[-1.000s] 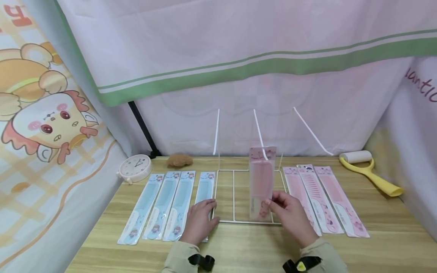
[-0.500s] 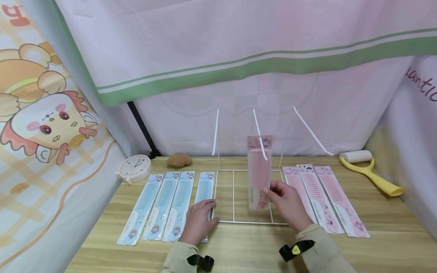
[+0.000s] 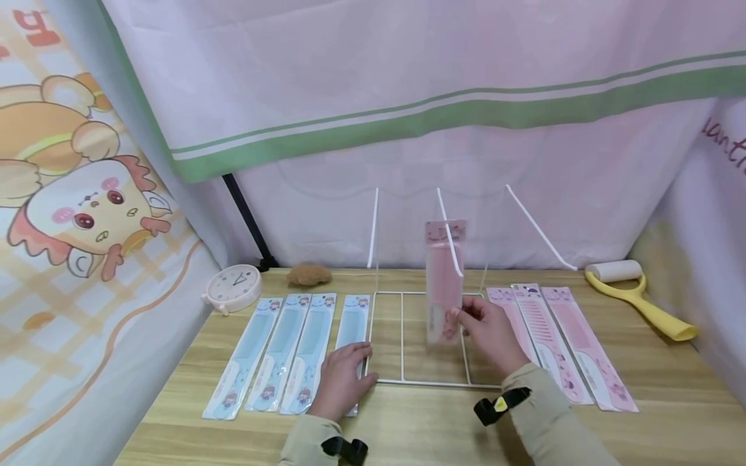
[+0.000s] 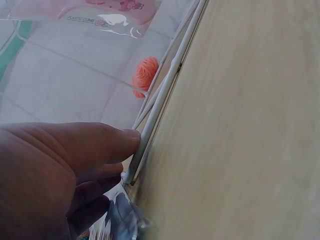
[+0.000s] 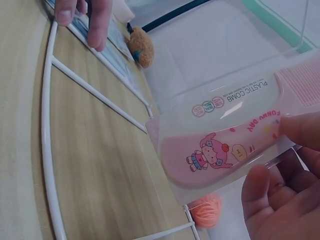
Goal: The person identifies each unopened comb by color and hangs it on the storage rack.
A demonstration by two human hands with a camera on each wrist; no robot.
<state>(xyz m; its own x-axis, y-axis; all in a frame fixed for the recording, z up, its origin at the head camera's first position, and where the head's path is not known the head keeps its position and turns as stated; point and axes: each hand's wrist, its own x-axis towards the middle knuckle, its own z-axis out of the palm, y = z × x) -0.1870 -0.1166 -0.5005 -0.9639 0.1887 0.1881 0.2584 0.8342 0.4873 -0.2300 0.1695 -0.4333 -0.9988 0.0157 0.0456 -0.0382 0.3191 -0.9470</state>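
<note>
On a wooden table (image 3: 408, 421), 4 blue packaged combs (image 3: 291, 353) lie in a row beside a clock (image 3: 233, 287), and the left hand (image 3: 340, 378) rests with relaxed fingers against the near left corner of a white wire rack (image 3: 402, 336). The right hand (image 3: 492, 333) pinches the lower end of a pink packaged comb (image 3: 445, 278), holding it upright above the rack against a middle prong. To the right lie 3 more pink combs (image 3: 559, 343) and a yellow lint roller (image 3: 641, 301).

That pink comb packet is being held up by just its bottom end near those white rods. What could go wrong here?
The right hand pinches only the lower end of the pink comb packet, so the tall, slippery wrapper might tip or slide out. Its top stands close to a slanted rod of the white wire rack and could snag there. The left hand rests on the rack's edge; if it lifts, the light rack may shift.
</note>
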